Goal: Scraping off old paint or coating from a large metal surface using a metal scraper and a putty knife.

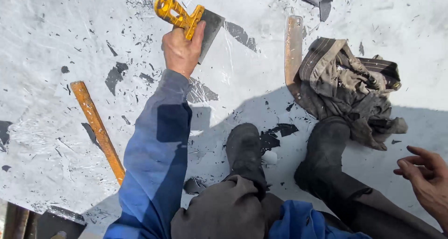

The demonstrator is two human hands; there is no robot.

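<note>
Yellow-handled scraper clasped in left hand grip, right hand open, empty

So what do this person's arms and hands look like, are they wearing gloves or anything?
No gloves: both hands are bare. The left hand comes out of a long blue sleeve that covers the whole arm to the wrist, its cloth looking faded and shaded darker in patches. The right hand shows only at the picture's edge, fingers bare, with no sleeve, watch or ring visible on it.

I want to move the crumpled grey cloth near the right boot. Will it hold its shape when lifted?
Probably not: the crumpled cloth lies in soft folds, so it would likely droop. It looks light, and when pushed would probably bunch rather than slide.
</note>
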